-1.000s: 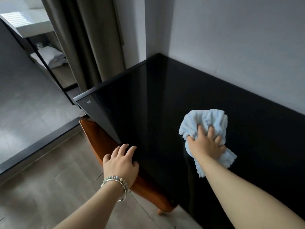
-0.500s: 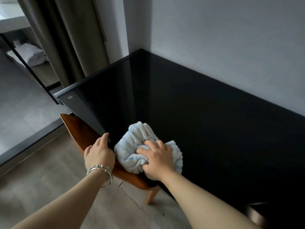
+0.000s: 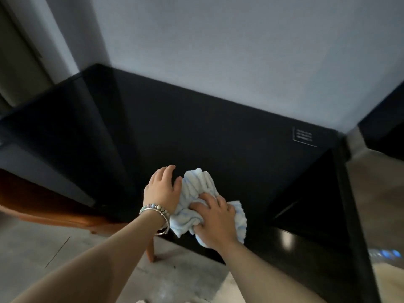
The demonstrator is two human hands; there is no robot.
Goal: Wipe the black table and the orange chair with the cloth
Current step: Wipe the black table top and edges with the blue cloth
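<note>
Bunching the cloth (image 3: 197, 191) into a wad like that: why not spread it flat?

A wad gives the palm something to bear down on, I'd say. Look at the right hand (image 3: 215, 217). Its grip is closed over the cloth, fingers bent into the folds, so the pale blue bundle is pinned to the black worktop (image 3: 196, 127) close to the near edge.

And the left hand (image 3: 162, 189)? It holds nothing.

No, that grip is slack, with the fingers loosely spread on the glossy top just beside the cloth and the thumb at its edge. The bracelet (image 3: 155, 209) sits at the worktop's edge. I take it for a prop, so the person can lean forward and reach toward the wall (image 3: 240, 51).

Where's the orange chair (image 3: 43, 206) in all this?

Tucked under the worktop on the left, with one leg (image 3: 150, 250) showing on the floor (image 3: 65, 248) below the left wrist. Neither hand is on it, so I'd guess the worktop is the job in hand and the chair waits its turn.

Much left to do?

I can't tell from the shine. The far stretch by the small printed label (image 3: 303, 136) lies well away from the cloth.
</note>
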